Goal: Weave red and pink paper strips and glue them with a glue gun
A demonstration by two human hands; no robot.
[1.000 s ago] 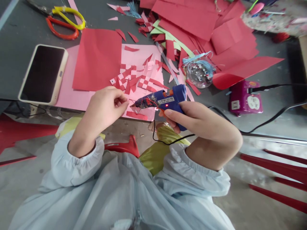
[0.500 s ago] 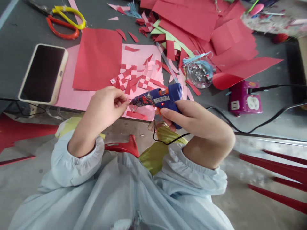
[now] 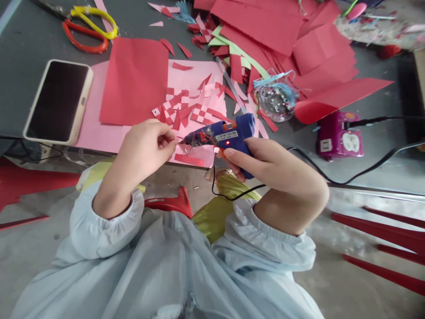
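Note:
My right hand [image 3: 247, 160] is wrapped round the handle of a blue hot glue gun [image 3: 239, 129], whose small red light is lit. Its nozzle points left and ends at the fingertips of my left hand [image 3: 151, 144]. That hand is pinched closed; whatever lies between thumb and finger is too small to make out. Just beyond both hands, red and pink checkered woven paper pieces [image 3: 202, 114] rest on a pink sheet [image 3: 94, 108]. A red paper strip [image 3: 189, 160] lies under the nozzle near the table edge.
A phone [image 3: 56, 102], scissors [image 3: 89, 29] and a red sheet [image 3: 136, 79] lie to the left. Red paper [image 3: 259, 26] is heaped at the back, near a clear dish of googly eyes [image 3: 277, 99]. The gun's black cord [image 3: 312, 164] passes a purple power box [image 3: 339, 135].
The glue gun and my right hand have shifted very slightly to the right, the nozzle staying by my left fingertips. My left hand keeps its pinch.

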